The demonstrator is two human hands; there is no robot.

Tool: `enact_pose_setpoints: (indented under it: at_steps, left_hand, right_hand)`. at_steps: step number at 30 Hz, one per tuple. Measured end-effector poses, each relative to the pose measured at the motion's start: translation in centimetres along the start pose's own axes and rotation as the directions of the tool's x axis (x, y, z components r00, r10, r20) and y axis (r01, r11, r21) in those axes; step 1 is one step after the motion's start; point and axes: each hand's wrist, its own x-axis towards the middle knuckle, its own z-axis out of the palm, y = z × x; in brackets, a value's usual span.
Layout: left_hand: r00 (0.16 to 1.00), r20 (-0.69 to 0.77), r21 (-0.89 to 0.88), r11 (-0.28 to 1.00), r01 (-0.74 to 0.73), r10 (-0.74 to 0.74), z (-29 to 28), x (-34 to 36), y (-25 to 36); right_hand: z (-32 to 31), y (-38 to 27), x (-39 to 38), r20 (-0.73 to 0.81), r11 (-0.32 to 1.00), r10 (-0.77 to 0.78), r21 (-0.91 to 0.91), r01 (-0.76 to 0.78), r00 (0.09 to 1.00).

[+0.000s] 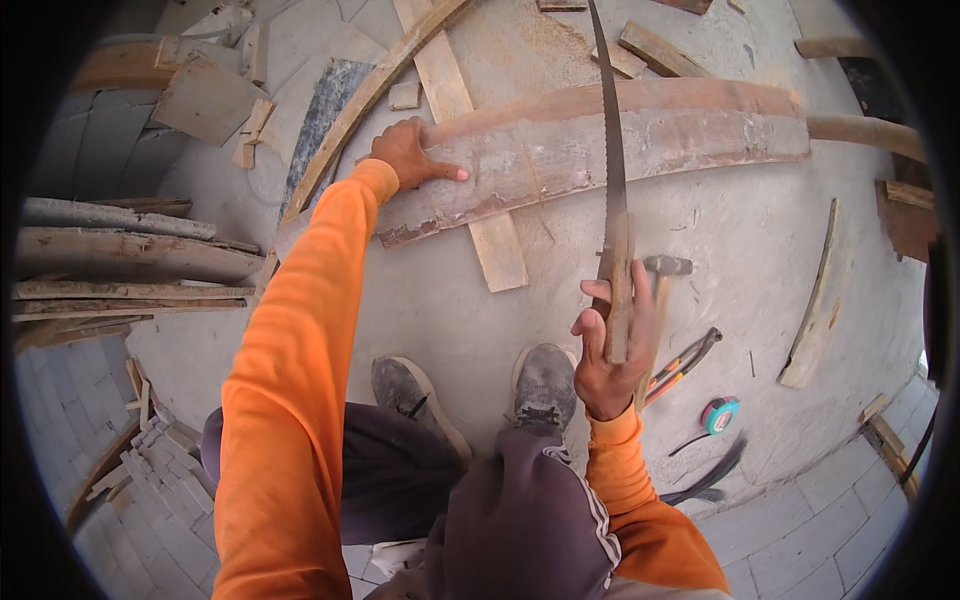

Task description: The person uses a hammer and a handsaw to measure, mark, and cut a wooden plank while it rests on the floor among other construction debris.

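A long, cement-stained wooden board (pixel 700 140) lies across the ground, resting on a narrower wood strip (pixel 497 250). At its left part, my left hand (pixel 408 155) grips it, thumb along the top face and fingers curled toward the far edge. My right hand (pixel 612 362) is closed around the wooden handle of a handsaw (pixel 614 170), partly blurred. The toothed blade points away from me, passing over the board; whether it touches the wood I cannot tell. A faint line crosses the board left of the blade.
Beside my right hand are a hammer (pixel 668 266), orange-handled pincers (pixel 685 365) and a teal tape measure (pixel 719 414). Planks (pixel 130 255) are stacked at left. A long curved strip (pixel 400 62) slants behind my left hand. A thin offcut (pixel 815 300) lies at right. My shoes (pixel 545 385) stand near the board.
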Motion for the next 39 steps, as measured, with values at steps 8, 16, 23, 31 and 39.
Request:
enact_pose_setpoints:
  at_steps: [8,16,23,31,39]
  left_hand:
    - [0.953,-0.297,0.128,0.991,-0.027,0.064,-2.6,-2.2,3.6]
    - [0.941,-0.338,-0.047,0.998,-0.034,0.016,-3.4,-3.0,3.2]
    - [0.911,-0.411,-0.092,0.995,-0.023,-0.017,-4.5,-4.2,2.7]
    - [0.856,-0.505,-0.151,0.988,0.040,-0.111,-5.1,-4.8,1.5]
    - [0.866,-0.498,-0.051,0.999,0.012,-0.036,-3.0,-2.3,1.7]
  right_hand:
    - [1.2,1.3,-0.4,-0.189,0.960,-0.238,-0.192,0.201,0.953]
    - [3.0,1.6,0.6,-0.158,0.986,-0.139,-0.109,0.122,0.978]
    - [-0.4,1.6,0.3,-0.148,0.984,-0.139,-0.129,0.121,0.979]
    - [0.1,1.0,-0.4,-0.101,0.982,-0.158,-0.117,0.146,0.982]
    - [1.0,1.7,-0.1,-0.114,0.988,-0.117,-0.110,0.104,0.987]
